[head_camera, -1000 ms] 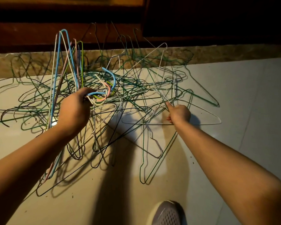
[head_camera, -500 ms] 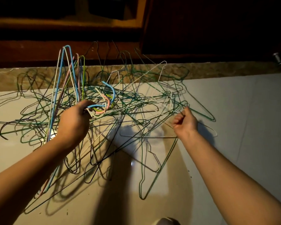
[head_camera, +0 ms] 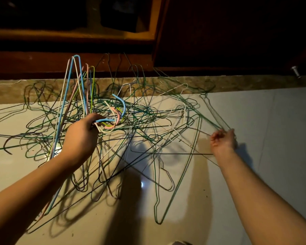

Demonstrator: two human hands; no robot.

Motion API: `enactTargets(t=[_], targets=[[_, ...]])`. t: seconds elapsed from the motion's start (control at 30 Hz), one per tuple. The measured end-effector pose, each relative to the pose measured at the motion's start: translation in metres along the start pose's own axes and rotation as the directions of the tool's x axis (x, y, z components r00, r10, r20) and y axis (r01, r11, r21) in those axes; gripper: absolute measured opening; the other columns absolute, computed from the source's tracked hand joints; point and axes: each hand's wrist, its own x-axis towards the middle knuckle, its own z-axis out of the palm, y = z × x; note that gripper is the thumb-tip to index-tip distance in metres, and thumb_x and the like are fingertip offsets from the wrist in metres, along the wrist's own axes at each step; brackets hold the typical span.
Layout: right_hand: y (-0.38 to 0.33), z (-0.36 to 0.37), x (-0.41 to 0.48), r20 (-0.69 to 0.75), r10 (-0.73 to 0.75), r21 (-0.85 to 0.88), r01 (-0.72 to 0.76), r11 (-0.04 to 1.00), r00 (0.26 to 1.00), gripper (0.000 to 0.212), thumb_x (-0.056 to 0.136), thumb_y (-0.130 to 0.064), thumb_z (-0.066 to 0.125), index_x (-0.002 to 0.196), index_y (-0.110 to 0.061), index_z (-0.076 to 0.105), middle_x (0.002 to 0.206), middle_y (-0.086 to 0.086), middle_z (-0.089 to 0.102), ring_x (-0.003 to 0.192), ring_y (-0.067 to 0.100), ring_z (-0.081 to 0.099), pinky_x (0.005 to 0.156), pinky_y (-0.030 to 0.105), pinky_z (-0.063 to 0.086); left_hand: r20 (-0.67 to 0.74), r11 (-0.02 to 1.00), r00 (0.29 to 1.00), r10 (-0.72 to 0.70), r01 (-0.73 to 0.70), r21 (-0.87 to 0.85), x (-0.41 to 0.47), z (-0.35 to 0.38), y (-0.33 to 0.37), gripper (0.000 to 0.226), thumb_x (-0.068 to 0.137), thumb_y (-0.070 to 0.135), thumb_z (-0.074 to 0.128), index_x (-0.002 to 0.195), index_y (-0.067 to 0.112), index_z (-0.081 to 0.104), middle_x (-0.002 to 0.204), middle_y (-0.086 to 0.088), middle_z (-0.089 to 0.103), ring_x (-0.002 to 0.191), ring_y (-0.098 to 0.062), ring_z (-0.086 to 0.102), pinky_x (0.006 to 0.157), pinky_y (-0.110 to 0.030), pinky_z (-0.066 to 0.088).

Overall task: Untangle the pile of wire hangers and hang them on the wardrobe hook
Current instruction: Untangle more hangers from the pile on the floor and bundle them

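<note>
A tangled pile of wire hangers (head_camera: 145, 121), mostly green, dark and white, sprawls over the pale tiled floor (head_camera: 263, 121). My left hand (head_camera: 81, 137) grips the necks of a bundle of coloured hangers (head_camera: 74, 89), blue, pink, yellow and white, whose hooks curl out to the right of my fingers. My right hand (head_camera: 223, 140) is at the pile's right edge, fingers curled round a thin green hanger (head_camera: 210, 112) that blurs with motion. No wardrobe hook shows.
A dark wooden wardrobe base (head_camera: 113, 64) runs along the far side, above a speckled stone strip (head_camera: 254, 84). An open shelf (head_camera: 78, 34) is up left, a metal knob (head_camera: 296, 72) far right. A shoe tip (head_camera: 180, 243) peeks in at the bottom.
My right hand has moved right from the pile's middle to its right edge, pulling a green hanger outward. The left hand keeps its grip on the coloured bundle. The view has tilted up.
</note>
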Motion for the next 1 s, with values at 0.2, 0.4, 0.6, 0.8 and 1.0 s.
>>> enactTargets(t=[0.2,0.4,0.6,0.8,1.0], targets=[[0.000,0.004,0.002,0.068,0.059,-0.320,-0.034,0.947,0.996,0.061,0.087,-0.052,0.054,0.137,-0.020,0.041,0.093,0.001,0.051,0.070,0.010,0.050,0.091,0.030,0.043,-0.026,1.000,1.000,0.010,-0.009,0.018,0.002,-0.001,-0.006,0.048,0.085,-0.012,0.040,0.121,0.011,0.061,0.117,-0.016,0.064,0.098,-0.034,0.059,0.074,-0.030,0.039],[0.067,0.034,-0.020,0.304,0.018,-0.909,0.284,0.306,0.952,0.043,0.090,-0.012,0.053,0.133,-0.014,0.050,0.124,0.009,0.056,0.102,0.021,0.056,0.076,0.023,0.043,-0.005,0.999,1.000,0.013,-0.013,0.029,0.001,0.003,-0.009,0.051,0.085,-0.012,0.037,0.123,0.014,0.059,0.119,-0.015,0.063,0.087,-0.027,0.058,0.067,-0.031,0.044],[0.092,0.063,-0.012,0.412,0.160,-0.908,0.389,0.157,0.897,0.037,0.093,-0.003,0.042,0.124,-0.015,0.058,0.123,0.013,0.061,0.085,0.022,0.060,0.064,0.026,0.047,-0.011,1.000,1.000,-0.014,0.014,0.015,-0.001,0.001,-0.014,0.052,0.084,-0.014,0.034,0.121,0.013,0.060,0.113,-0.018,0.064,0.068,-0.027,0.053,0.051,-0.026,0.037],[0.094,0.066,-0.028,0.514,0.170,-0.846,0.466,0.259,0.841,0.061,0.087,0.007,0.044,0.140,-0.022,0.035,0.094,0.001,0.067,0.069,0.015,0.055,0.053,0.023,0.038,-0.027,0.999,1.000,-0.007,0.008,0.039,0.003,-0.003,-0.014,0.053,0.082,-0.016,0.035,0.122,0.009,0.060,0.121,-0.017,0.062,0.093,-0.027,0.057,0.074,-0.027,0.037],[0.094,0.054,-0.049,0.655,0.339,-0.688,0.718,-0.101,0.675,0.063,0.086,0.011,0.042,0.136,-0.027,0.047,0.107,-0.001,0.055,0.086,0.014,0.053,0.070,0.023,0.045,-0.009,1.000,1.000,-0.002,0.003,0.017,0.004,-0.002,-0.015,0.051,0.084,-0.014,0.036,0.122,0.011,0.060,0.120,-0.018,0.062,0.083,-0.024,0.056,0.068,-0.030,0.039]])
